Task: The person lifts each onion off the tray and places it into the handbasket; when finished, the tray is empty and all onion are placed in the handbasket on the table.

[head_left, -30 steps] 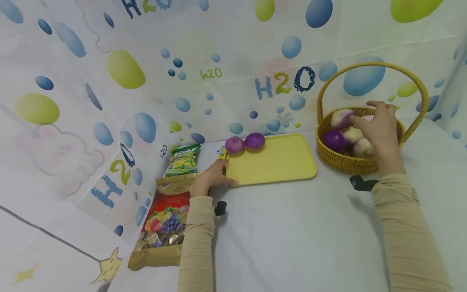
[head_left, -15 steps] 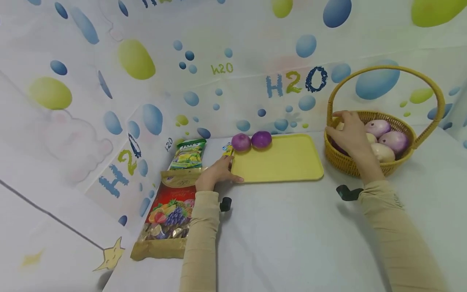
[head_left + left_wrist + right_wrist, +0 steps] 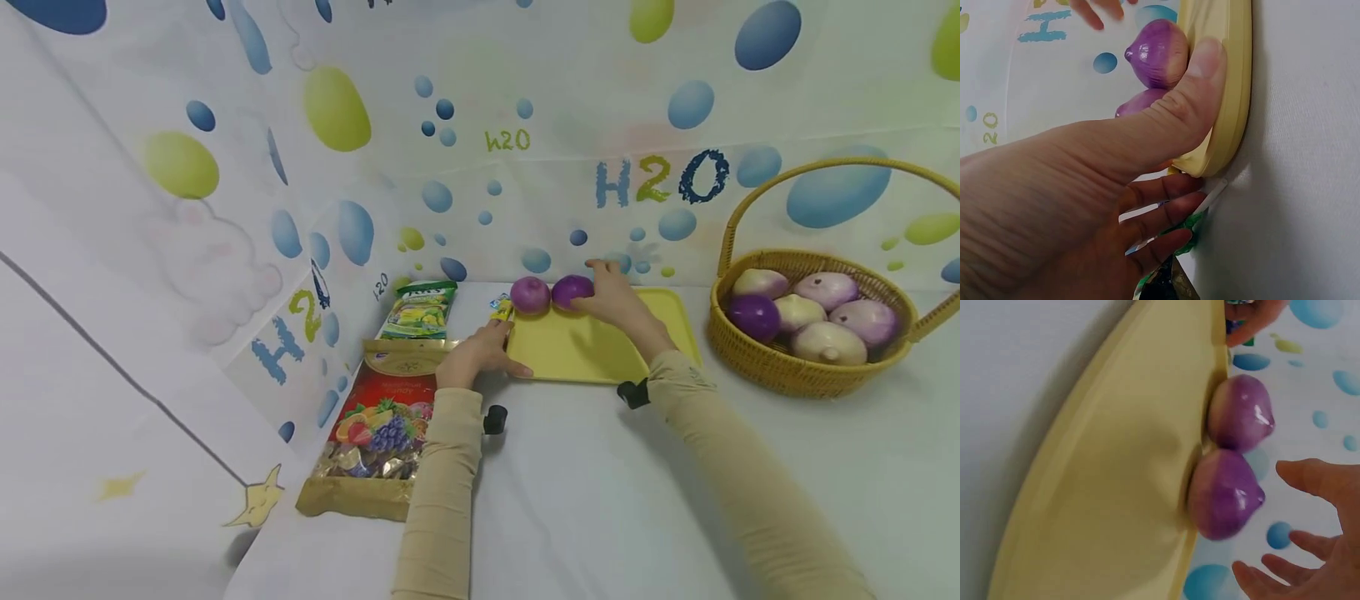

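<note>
A yellow tray [image 3: 585, 350] lies against the wall, with a lighter purple onion [image 3: 530, 296] and a darker purple onion [image 3: 570, 292] side by side at its back left. My left hand [image 3: 483, 354] grips the tray's near left corner. Its thumb [image 3: 1204, 69] lies over the rim in the left wrist view, the fingers below the corner. My right hand [image 3: 618, 300] is spread beside the darker onion; the right wrist view shows a gap between them and nothing held. To the right, a wicker basket [image 3: 795, 383] holds several onions, white, pale purple and one dark purple [image 3: 755, 317].
A red and gold candy bag [image 3: 393, 417] and a green snack packet [image 3: 420, 308] lie left of the tray. A small yellow packet [image 3: 501, 307] touches its left side. Behind my left fingers a white stick [image 3: 1213, 195] shows. The basket's tall handle [image 3: 825, 162] arches up.
My right hand has moved left from the basket to the onions on the tray. My left hand has stayed at the tray corner. The head view has turned left.
</note>
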A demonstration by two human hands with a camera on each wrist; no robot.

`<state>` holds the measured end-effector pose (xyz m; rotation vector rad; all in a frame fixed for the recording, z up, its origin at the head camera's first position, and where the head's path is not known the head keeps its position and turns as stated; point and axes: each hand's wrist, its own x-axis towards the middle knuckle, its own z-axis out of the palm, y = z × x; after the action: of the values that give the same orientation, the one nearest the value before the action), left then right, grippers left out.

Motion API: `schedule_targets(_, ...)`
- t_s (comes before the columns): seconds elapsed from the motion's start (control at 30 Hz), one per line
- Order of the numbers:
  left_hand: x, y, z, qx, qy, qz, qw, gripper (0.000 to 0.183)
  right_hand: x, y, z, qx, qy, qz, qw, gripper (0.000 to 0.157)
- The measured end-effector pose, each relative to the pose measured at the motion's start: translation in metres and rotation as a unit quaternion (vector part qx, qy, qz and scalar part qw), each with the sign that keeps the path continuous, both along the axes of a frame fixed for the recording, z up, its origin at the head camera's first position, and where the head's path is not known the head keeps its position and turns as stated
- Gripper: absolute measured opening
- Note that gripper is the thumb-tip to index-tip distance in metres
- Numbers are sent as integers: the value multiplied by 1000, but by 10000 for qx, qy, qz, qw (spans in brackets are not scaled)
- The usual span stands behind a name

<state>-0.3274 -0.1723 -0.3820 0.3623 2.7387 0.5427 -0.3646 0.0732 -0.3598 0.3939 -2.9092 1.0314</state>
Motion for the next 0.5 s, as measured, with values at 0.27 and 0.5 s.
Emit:
schedule_targets(0.27,2,2,-7,-91,115,-21,9999,104,-22,-15,-20,-52,-445,-403,9982,77)
schedule_targets(0.5,1,-2,-4,-74,157,30,9998,103,-26,-12,-32,-313,-207,-349,9987,76)
